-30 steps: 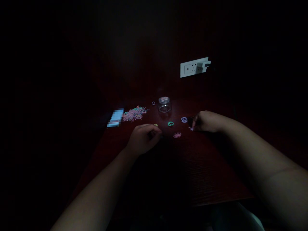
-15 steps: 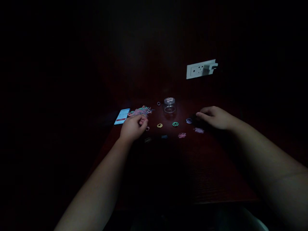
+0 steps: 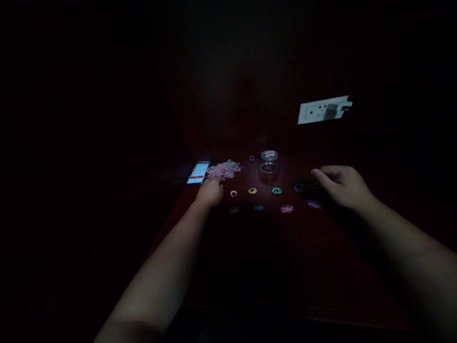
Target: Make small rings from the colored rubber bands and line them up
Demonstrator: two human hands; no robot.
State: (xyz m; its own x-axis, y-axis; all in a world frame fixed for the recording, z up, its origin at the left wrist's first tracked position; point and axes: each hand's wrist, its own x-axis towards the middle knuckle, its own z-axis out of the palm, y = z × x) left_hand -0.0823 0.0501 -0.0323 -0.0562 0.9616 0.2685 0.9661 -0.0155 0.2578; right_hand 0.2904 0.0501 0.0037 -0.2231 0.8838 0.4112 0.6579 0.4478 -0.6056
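My left hand [image 3: 210,192] is at the near edge of a tangled pile of small coloured elastic bands [image 3: 226,170], fingers reaching to it and partly hidden. To the right, my right hand [image 3: 344,186] is held over the table, thumb and fingers drawn together; anything between them is too dark to make out. Below its thumb lies a dark purple band group [image 3: 298,188]. In the same row are a pink band [image 3: 233,194], yellow bands [image 3: 252,190] and green bands [image 3: 276,190]. A nearer row has dim bands [image 3: 233,210], blue bands [image 3: 259,208], pink bands [image 3: 286,209] and lilac bands [image 3: 314,204].
A clear lidded jar [image 3: 269,164] stands behind the rows, with a single ring-shaped band [image 3: 252,158] to its left. A lit phone [image 3: 198,172] lies left of the pile. A wall socket [image 3: 323,110] holds a plug. The surroundings are very dark.
The whole view has shifted, so things sit further right. My left hand has moved from beside the pink band to the pile. My right hand has drawn back slightly from the table.
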